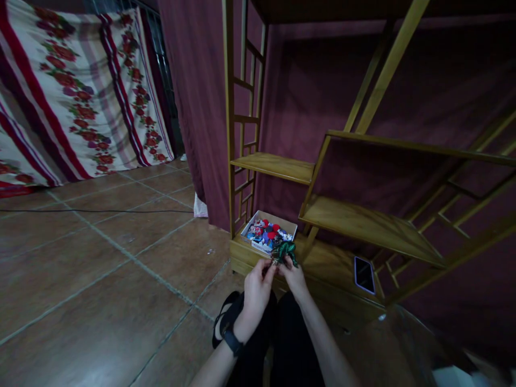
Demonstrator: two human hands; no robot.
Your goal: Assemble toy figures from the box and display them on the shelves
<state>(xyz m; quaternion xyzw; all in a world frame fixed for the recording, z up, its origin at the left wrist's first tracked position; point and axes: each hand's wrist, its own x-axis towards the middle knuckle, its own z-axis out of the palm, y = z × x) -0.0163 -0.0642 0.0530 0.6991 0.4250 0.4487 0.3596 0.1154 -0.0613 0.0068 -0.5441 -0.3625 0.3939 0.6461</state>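
Observation:
My left hand [257,286] and my right hand [293,277] are close together in front of the low shelf, above my lap. Between their fingertips is a shiny dark green piece [286,249], gathered and ruffled like a bow or a scrunchie; its exact kind is unclear. The left thumb and fingers pinch its lower left side. On its lower right the right hand's fingers close, partly hidden behind the piece. Just beyond stands a shallow open white box [287,221] holding many small red, blue, purple and white items [268,232].
A wooden shelf unit [278,166] rises ahead, with stepped boards and lattice sides. On its bottom board [322,263] lies a dark-screened tablet or phone [364,275] at the right. A cable [121,210] crosses the tiled floor [100,279]. A floral cloth [80,102] hangs at the left.

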